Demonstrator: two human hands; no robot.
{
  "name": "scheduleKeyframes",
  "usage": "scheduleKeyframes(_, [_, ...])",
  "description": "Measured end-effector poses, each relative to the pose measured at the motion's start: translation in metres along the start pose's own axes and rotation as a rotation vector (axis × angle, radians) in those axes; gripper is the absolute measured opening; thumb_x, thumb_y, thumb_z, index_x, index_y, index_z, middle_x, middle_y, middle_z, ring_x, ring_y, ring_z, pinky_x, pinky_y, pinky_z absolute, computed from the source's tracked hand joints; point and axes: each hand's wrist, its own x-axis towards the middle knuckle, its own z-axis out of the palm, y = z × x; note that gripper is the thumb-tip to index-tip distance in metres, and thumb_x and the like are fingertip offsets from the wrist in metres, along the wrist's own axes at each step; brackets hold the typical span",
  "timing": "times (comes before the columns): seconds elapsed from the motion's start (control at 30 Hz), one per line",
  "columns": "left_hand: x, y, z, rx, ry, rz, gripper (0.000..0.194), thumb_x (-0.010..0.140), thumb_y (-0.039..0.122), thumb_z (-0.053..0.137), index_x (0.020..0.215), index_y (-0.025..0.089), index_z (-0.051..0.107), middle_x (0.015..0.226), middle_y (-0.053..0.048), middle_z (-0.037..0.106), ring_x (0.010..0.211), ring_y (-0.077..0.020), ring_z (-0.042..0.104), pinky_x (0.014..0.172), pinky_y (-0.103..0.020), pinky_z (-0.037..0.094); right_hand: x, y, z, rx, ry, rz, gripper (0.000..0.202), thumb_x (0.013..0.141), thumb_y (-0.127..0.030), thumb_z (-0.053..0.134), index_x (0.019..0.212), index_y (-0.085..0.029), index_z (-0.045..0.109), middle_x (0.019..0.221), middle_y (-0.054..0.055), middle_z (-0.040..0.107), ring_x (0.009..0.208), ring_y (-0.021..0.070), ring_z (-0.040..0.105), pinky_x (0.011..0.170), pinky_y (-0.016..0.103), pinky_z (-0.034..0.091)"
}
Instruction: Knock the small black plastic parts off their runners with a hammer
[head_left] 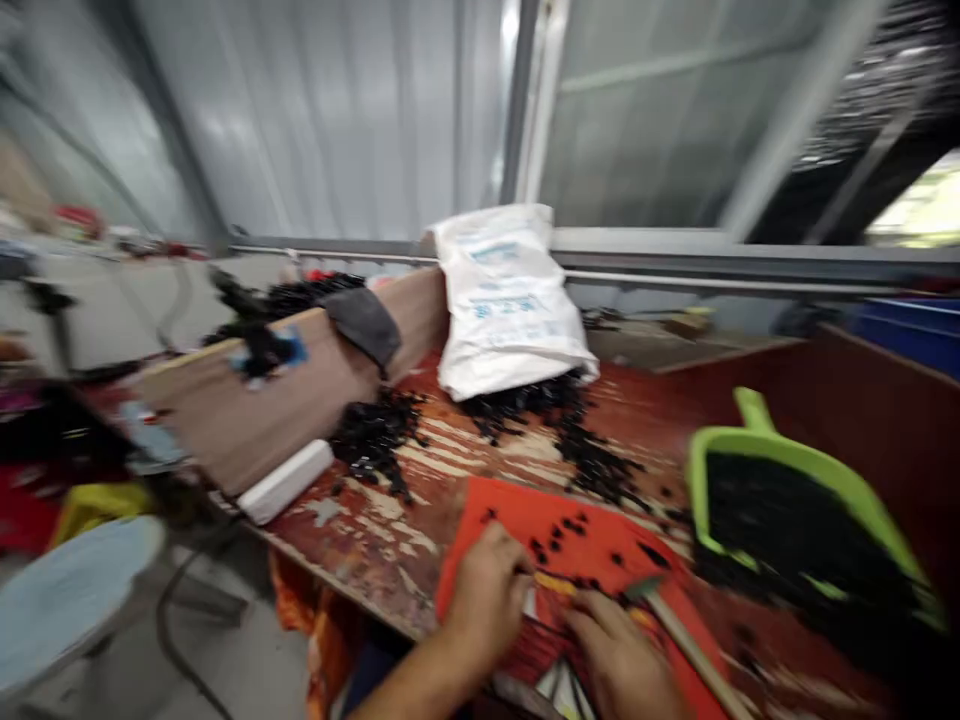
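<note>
My left hand (487,590) is over the left part of an orange-red cloth (491,500), its fingers curled. My right hand (622,650) lies to its right, also with bent fingers. A small whitish piece and dark strips show between the hands, too blurred to name. Small black pieces (556,535) are scattered on the cloth beyond my fingers. A tool with a wooden handle (694,645) and a greenish head lies just right of my right hand. What either hand pinches is hidden.
A white sack (510,310) stands on the worn red-brown table (450,470), black pieces (592,455) spilling from below it. At right is a lime-green dustpan (701,480) full of black material. A wooden board (300,390), a white block (285,482) and a stool (82,590) are left.
</note>
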Motion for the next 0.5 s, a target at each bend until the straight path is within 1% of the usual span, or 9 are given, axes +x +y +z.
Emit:
scheduleKeyframes(0.03, [0.0, -0.002, 0.004, -0.019, 0.0, 0.0, 0.013, 0.086, 0.008, 0.059, 0.078, 0.017, 0.066, 0.086, -0.007, 0.064, 0.084, -0.0176, 0.062, 0.075, -0.032, 0.052, -0.003, -0.002, -0.007, -0.071, -0.023, -0.017, 0.036, 0.085, 0.003, 0.045, 0.095, -0.022, 0.069, 0.103, 0.009, 0.066, 0.092, 0.0213, 0.06, 0.081, 0.032, 0.049])
scheduleKeyframes(0.1, [0.0, -0.006, 0.011, -0.033, -0.014, 0.018, 0.014, 0.085, 0.011, 0.058, 0.076, 0.018, 0.065, 0.08, -0.006, 0.064, 0.082, -0.0206, 0.061, 0.075, -0.035, 0.049, 0.0, -0.007, -0.013, -0.171, -0.018, -0.025, 0.026, 0.088, -0.002, 0.048, 0.091, -0.019, 0.068, 0.096, 0.009, 0.064, 0.085, 0.0216, 0.056, 0.078, 0.033, 0.047])
scheduleKeyframes(0.2, [-0.004, -0.011, 0.018, -0.006, -0.067, 0.083, 0.015, 0.084, 0.011, 0.057, 0.073, 0.018, 0.066, 0.076, -0.007, 0.065, 0.081, -0.0238, 0.06, 0.076, -0.039, 0.047, 0.007, -0.014, -0.016, -0.22, 0.038, -0.016, 0.024, 0.09, -0.004, 0.046, 0.089, -0.016, 0.067, 0.091, 0.01, 0.062, 0.081, 0.0224, 0.052, 0.076, 0.034, 0.045])
scheduleKeyframes(0.27, [-0.005, -0.015, 0.018, 0.01, -0.113, 0.13, 0.012, 0.083, 0.014, 0.06, 0.077, 0.019, 0.069, 0.08, -0.007, 0.067, 0.082, -0.0248, 0.061, 0.078, -0.039, 0.047, 0.006, -0.019, -0.018, -0.139, -0.001, 0.005, 0.024, 0.091, -0.005, 0.047, 0.095, -0.016, 0.067, 0.092, 0.009, 0.061, 0.082, 0.0225, 0.052, 0.075, 0.034, 0.045])
scheduleKeyframes(0.3, [-0.004, -0.018, 0.015, 0.01, -0.137, 0.151, 0.009, 0.083, 0.017, 0.062, 0.084, 0.02, 0.07, 0.084, -0.007, 0.069, 0.085, -0.0245, 0.062, 0.08, -0.038, 0.048, 0.004, -0.02, -0.02, -0.067, -0.041, 0.027, 0.024, 0.091, -0.005, 0.047, 0.1, -0.016, 0.066, 0.094, 0.009, 0.061, 0.085, 0.0224, 0.052, 0.076, 0.033, 0.046])
scheduleKeyframes(0.37, [0.003, -0.026, 0.007, 0.031, -0.158, 0.182, 0.021, 0.085, 0.027, 0.063, 0.105, 0.023, 0.069, 0.098, -0.006, 0.071, 0.092, -0.0219, 0.064, 0.085, -0.034, 0.049, 0.0, -0.023, -0.024, 0.097, -0.097, 0.088, 0.028, 0.092, -0.005, 0.047, 0.111, -0.017, 0.064, 0.099, 0.008, 0.061, 0.09, 0.0217, 0.053, 0.08, 0.032, 0.047])
scheduleKeyframes(0.4, [0.01, -0.031, 0.002, 0.091, -0.14, 0.187, 0.027, 0.089, 0.031, 0.06, 0.113, 0.023, 0.067, 0.104, -0.006, 0.072, 0.095, -0.0204, 0.065, 0.088, -0.031, 0.049, -0.001, -0.024, -0.026, 0.17, -0.1, 0.123, 0.032, 0.092, -0.005, 0.046, 0.115, -0.018, 0.063, 0.1, 0.008, 0.061, 0.092, 0.0213, 0.053, 0.082, 0.032, 0.048])
scheduleKeyframes(0.43, [0.018, -0.036, -0.003, 0.198, -0.095, 0.181, 0.03, 0.091, 0.035, 0.056, 0.115, 0.021, 0.065, 0.108, -0.006, 0.071, 0.098, -0.0204, 0.065, 0.09, -0.031, 0.049, -0.001, -0.024, -0.028, 0.228, -0.093, 0.155, 0.036, 0.091, -0.003, 0.046, 0.119, -0.019, 0.062, 0.101, 0.008, 0.062, 0.093, 0.0211, 0.054, 0.084, 0.032, 0.048])
scheduleKeyframes(0.5, [0.037, -0.047, -0.01, 0.286, -0.039, 0.137, 0.036, 0.092, 0.036, 0.05, 0.119, 0.014, 0.062, 0.112, -0.014, 0.069, 0.105, -0.0271, 0.062, 0.095, -0.039, 0.047, 0.0, -0.022, -0.034, 0.305, -0.076, 0.205, 0.042, 0.09, -0.002, 0.047, 0.126, -0.02, 0.059, 0.101, 0.007, 0.063, 0.096, 0.0209, 0.055, 0.087, 0.032, 0.048])
